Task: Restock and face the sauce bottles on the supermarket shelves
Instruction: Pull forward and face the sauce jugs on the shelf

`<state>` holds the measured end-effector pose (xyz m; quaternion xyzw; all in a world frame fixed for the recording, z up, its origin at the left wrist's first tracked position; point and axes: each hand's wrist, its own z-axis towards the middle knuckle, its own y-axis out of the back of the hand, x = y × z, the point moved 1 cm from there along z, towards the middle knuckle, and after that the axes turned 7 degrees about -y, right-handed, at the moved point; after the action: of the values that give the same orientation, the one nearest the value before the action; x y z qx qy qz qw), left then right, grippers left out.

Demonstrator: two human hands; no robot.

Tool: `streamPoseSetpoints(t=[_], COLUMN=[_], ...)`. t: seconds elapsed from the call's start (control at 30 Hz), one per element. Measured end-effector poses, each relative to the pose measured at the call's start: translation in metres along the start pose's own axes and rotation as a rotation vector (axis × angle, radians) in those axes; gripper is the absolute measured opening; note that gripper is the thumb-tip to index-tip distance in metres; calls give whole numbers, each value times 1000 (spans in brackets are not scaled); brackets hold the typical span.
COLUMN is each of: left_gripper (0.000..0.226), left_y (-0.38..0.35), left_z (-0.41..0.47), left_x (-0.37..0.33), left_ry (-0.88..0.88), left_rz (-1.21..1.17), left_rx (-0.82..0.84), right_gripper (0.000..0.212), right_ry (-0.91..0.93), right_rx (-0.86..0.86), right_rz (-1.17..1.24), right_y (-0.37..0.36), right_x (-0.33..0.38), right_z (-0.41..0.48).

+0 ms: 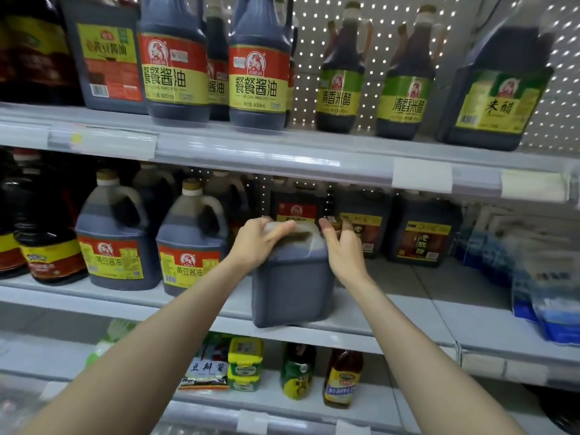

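One jug [292, 284], gripped by the left hand [255, 243], stands seemingly at the shelf [408, 312] edge.

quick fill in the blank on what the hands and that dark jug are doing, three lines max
1. The left hand grips the dark jug by its ____.
2. The jug stands on the ____ shelf of the three in view.
3. The jug's side toward the camera shows no ____.

Missing words: handle; middle; label
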<state>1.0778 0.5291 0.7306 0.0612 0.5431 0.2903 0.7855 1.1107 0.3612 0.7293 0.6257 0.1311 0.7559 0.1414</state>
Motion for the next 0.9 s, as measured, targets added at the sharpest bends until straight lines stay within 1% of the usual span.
streamPoseSetpoints(t=[0.07,0.13,0.23,0.27,0.37,0.53,0.63,0.73,0.77,0.9], left_gripper=[28,23,18,20,35,37,47,36,37,49], left_y=[-3,-5,-3,-1,5,17,20,22,22,22], left_z=[-5,-8,-15,-18,-29,-31,-33,-40,-42,-54], left_x=[4,7,4,5,10,12,16,18,19,22], left_ry=[-11,-17,-24,-16,12,66,70,38,28,24], left_rz=[-64,-102,-174,-191,-264,-386,-364,-325,-316,-282], left_rx=[-55,-75,-35,-8,101,154,208,215,212,207], right_gripper=[49,52,61,62,66,69,68,64,64,69], right_ry=[-33,-72,-123,-133,-174,-289,-322,-370,-394,-385], right_rx=[28,67,109,121,169,167,163,167,167,215], right_rz=[51,66,59,68,125,239,256,339,378,396], right_y=[0,2,2,0,-19,-49,-56,-56,-56,-59], right_x=[-4,-11,-17,-18,-16,1,3,2,3,9], right_z=[-11,-24,-47,-54,-74,-76,-70,-58,-54,-45])
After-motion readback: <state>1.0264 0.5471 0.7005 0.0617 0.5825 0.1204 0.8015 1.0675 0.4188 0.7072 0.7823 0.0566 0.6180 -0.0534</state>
